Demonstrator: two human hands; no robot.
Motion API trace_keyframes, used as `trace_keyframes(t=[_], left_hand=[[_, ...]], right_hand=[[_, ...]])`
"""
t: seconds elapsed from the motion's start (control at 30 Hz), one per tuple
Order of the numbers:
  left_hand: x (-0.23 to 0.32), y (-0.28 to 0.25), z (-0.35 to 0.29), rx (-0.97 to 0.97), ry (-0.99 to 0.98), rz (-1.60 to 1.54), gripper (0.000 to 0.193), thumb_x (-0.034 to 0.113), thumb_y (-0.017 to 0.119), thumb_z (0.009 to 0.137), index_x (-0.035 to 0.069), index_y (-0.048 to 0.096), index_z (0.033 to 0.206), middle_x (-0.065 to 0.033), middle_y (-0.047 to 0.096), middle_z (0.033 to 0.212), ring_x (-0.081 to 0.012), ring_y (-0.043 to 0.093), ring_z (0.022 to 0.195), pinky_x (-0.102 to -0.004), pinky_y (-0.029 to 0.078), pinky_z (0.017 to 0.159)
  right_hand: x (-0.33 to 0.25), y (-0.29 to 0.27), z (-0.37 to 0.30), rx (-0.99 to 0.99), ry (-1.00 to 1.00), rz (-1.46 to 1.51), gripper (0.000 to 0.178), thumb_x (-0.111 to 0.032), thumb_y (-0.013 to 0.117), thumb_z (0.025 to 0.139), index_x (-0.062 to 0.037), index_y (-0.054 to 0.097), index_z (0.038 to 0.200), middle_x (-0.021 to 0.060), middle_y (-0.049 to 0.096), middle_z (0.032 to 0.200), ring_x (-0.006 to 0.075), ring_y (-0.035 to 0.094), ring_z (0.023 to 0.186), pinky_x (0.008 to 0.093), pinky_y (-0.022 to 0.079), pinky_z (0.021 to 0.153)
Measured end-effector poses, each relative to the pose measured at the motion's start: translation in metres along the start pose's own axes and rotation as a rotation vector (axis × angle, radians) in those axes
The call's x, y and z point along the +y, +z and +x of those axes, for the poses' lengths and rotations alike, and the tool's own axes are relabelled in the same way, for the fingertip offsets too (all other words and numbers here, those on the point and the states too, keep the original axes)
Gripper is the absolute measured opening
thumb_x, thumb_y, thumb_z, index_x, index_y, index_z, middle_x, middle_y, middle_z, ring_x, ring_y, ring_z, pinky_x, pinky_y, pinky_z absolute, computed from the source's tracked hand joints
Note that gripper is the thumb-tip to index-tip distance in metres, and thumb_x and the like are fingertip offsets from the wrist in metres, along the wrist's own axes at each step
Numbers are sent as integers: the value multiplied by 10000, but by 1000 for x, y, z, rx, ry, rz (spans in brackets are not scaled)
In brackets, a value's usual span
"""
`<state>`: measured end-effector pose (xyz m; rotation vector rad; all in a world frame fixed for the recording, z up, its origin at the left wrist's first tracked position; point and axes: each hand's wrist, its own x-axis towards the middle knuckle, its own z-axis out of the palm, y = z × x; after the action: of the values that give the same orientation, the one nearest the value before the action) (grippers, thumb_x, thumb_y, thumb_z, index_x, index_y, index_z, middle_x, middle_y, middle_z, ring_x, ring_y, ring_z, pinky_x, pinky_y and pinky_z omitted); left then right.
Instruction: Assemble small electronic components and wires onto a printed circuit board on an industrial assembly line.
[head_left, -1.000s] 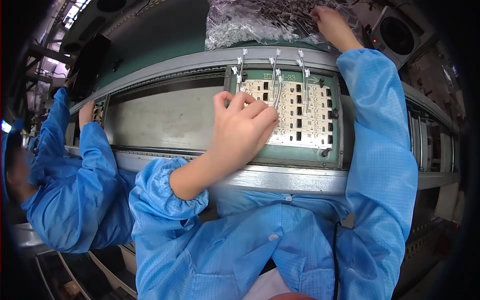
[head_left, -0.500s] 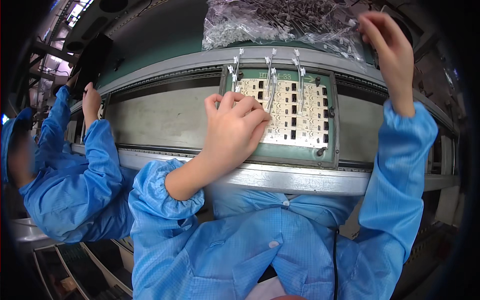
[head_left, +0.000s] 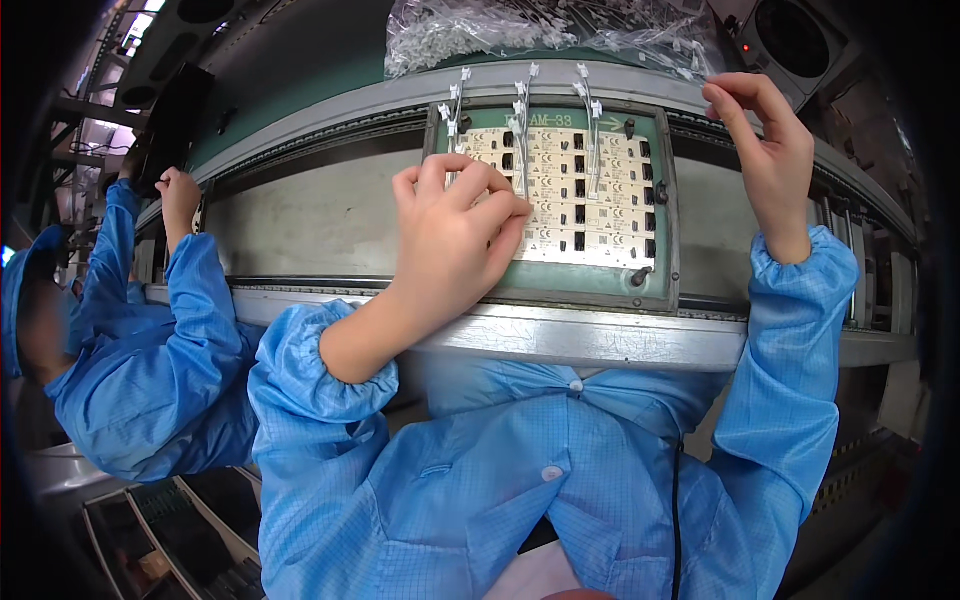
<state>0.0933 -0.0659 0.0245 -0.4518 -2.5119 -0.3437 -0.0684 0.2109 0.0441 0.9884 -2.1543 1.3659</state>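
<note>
The left hand (head_left: 455,235) rests curled over the left part of a panel of small cream circuit boards (head_left: 585,205), which sits in a green carrier frame (head_left: 655,290) on the conveyor rail (head_left: 600,335). The fingertips bend down onto the boards around the panel's 9 o'clock side; whether they pinch anything underneath cannot be told, since the knuckles hide it. The wrist is bent, and the blue-sleeved forearm runs away toward 7 o'clock.

Several thin white wire leads with small white connectors (head_left: 590,130) stand up from the panel's top edge at 12 o'clock. These look light, limp and easy to kink, best taken by the plastic connector head and not the wire. The panel itself seems stiff but thin and fragile; pressing flat on it, or holding the frame's rim, would be the safer contact.

The right hand (head_left: 765,150) is raised at about 2 o'clock from the panel, palm turned inward, thumb and forefinger drawn close together near the edge of a clear plastic bag of more white connectors (head_left: 540,30). Anything between those fingertips is too small to make out.

At 9 o'clock a co-worker's hand (head_left: 180,195) in a matching blue sleeve rests on the same line.
</note>
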Motion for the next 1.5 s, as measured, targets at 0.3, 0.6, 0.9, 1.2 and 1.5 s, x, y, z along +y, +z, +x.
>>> trace_keyframes(t=[0.3,0.6,0.9,1.2,1.5], left_hand=[[-6,-3,3,-124,-91,-39,81,100,753,759,137,730,826,32,627,910,-265,546,1030,-443,345,878],[-8,1,7,-118,32,63,105,98,757,740,138,721,830,28,628,949,-256,553,1045,-461,352,879],[-7,-18,1,-225,-10,-32,195,119,726,776,124,745,970,-7,637,1103,-288,536,1134,-458,363,924],[-53,-8,98,-380,-40,-39,187,261,658,861,167,767,982,-85,673,1123,-332,569,1154,-501,447,955],[-139,120,232,-357,-22,283,262,203,583,894,216,739,1103,-59,738,1050,-270,696,1009,-425,561,831]], right_hand=[[-2,6,-6,-108,38,25,163,-69,637,986,33,679,1106,64,718,963,122,682,938,244,526,866],[9,14,-8,-136,240,141,148,-83,633,994,22,666,1094,49,704,983,110,665,905,231,527,833],[-3,16,-13,-143,370,399,124,-44,639,976,31,660,1073,54,693,984,123,661,895,250,532,841],[-35,35,-27,-266,418,367,107,2,650,942,51,669,1036,95,733,981,139,705,930,251,548,835],[-42,41,-40,-189,271,178,113,11,657,920,33,681,1028,118,733,918,166,727,847,271,572,755]])
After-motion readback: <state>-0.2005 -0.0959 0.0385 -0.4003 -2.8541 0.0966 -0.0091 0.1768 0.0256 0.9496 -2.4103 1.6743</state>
